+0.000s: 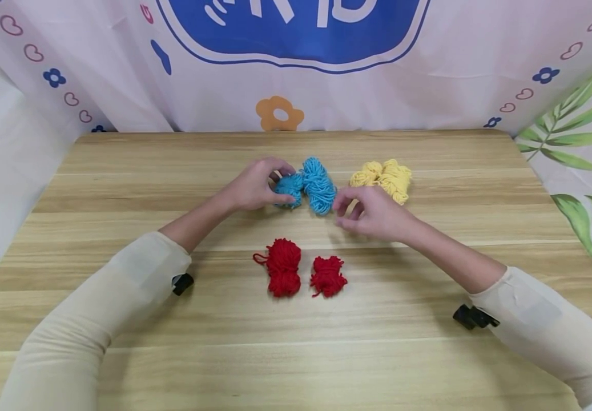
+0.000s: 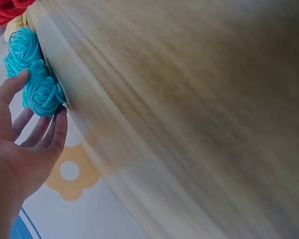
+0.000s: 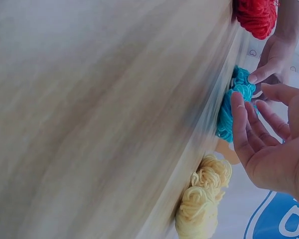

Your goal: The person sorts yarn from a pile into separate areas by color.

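Observation:
Two bundles of blue yarn lie side by side toward the back of the table: a smaller blue yarn bundle at left and a larger blue yarn bundle against it. My left hand holds the smaller one from its left side, thumb at the near edge and fingers behind, as the left wrist view shows. At the larger bundle's right side is my right hand, its fingers loosely bent with nothing between them. In the right wrist view its fingertips overlap the larger blue yarn bundle.
Yellow yarn bundles lie behind my right hand. Nearer to me are a larger red yarn bundle with a loose loop and a smaller red yarn bundle. A printed cloth hangs behind the wooden table.

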`<control>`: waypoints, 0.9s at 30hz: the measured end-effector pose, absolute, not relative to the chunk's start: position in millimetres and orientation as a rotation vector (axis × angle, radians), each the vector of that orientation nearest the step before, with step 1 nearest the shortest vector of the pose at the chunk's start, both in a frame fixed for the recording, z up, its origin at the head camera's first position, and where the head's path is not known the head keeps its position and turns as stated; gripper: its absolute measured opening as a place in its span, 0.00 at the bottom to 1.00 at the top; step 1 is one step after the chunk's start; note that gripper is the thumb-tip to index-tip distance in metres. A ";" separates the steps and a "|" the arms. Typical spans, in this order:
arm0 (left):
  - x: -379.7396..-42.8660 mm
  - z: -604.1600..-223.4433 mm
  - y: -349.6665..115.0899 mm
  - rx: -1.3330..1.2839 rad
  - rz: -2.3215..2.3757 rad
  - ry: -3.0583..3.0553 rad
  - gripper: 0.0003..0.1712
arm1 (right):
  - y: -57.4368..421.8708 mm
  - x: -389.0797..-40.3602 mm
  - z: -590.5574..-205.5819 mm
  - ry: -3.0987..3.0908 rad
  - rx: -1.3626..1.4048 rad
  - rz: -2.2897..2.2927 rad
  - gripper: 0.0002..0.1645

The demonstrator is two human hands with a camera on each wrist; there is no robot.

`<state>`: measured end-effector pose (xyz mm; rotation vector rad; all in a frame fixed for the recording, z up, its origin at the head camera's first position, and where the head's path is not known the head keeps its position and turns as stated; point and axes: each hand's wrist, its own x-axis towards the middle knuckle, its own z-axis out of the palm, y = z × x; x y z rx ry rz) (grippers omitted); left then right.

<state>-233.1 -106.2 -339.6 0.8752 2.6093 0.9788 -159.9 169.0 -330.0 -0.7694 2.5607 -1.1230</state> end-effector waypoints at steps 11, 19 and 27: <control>-233.7 -340.3 -104.0 0.862 0.942 2.637 0.33 | 172.1 -153.2 -331.9 2.537 -0.812 -1.103 0.10; -232.6 -341.0 -103.0 0.880 0.927 2.642 0.34 | 171.7 -149.3 -330.3 2.534 -0.847 -1.090 0.11; -230.6 -340.7 -103.5 0.873 0.909 2.648 0.34 | 171.5 -146.3 -331.2 2.524 -0.898 -1.100 0.11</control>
